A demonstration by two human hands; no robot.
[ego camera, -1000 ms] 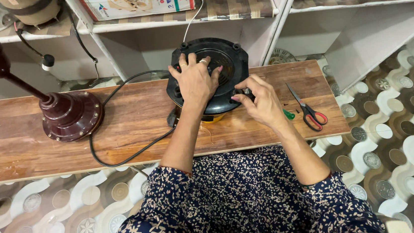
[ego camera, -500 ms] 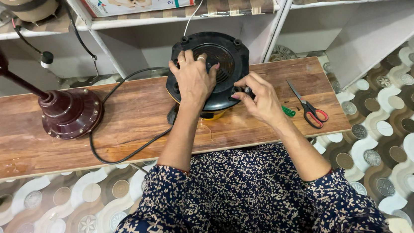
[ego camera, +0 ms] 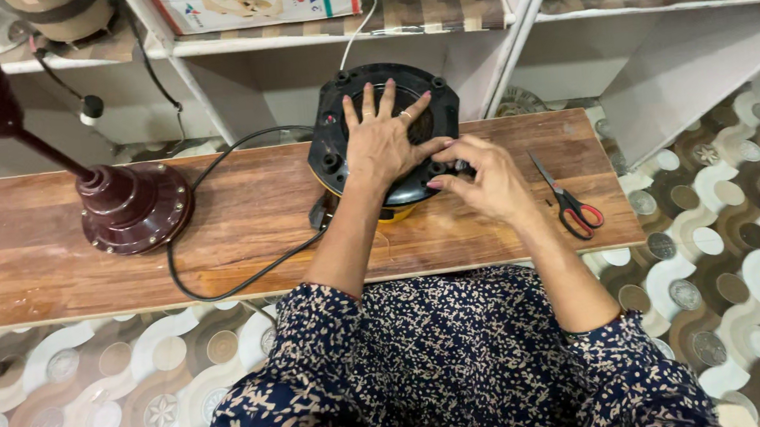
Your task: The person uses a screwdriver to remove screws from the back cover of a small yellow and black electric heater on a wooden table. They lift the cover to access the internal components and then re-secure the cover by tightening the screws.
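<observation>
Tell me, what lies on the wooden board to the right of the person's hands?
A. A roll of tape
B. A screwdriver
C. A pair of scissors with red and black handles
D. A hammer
C: a pair of scissors with red and black handles lies on the wooden board, just right of the right hand.

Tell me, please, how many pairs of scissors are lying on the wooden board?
1. The scissors, with red handles, lie on the wooden board near its right end, just right of the right hand. Any behind the black appliance would be hidden.
</observation>
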